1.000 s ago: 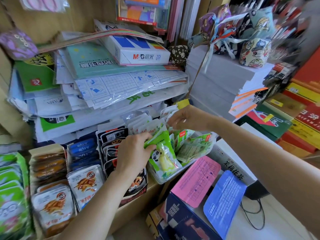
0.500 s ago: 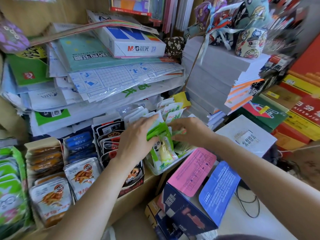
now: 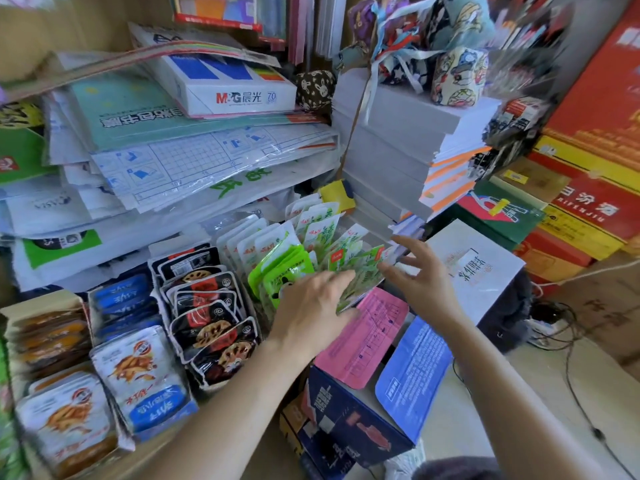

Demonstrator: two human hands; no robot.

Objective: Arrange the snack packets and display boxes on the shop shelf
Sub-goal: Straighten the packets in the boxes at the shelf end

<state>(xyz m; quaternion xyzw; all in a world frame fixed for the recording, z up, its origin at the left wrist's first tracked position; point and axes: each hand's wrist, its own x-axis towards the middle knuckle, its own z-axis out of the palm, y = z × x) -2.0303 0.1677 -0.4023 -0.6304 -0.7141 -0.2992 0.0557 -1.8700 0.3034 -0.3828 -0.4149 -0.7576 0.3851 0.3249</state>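
Green snack packets [image 3: 277, 268]: fanned upright at the right end of the shelf [image 3: 86, 26] row, just right of the black packets [image 3: 207, 306].
Left grip [image 3: 308, 313]: my fingers spread flat over the front of the green packets, nothing pinched; I cannot tell if they touch.
Right grip [image 3: 420, 278]: fingers splayed wide at the row's right edge, holding nothing.
Left of the black packets: blue-and-white packets [image 3: 145, 372], standing in rows.
Under my wrists: dark box with a pink flap [image 3: 367, 337].
Right: white box [image 3: 474, 271].
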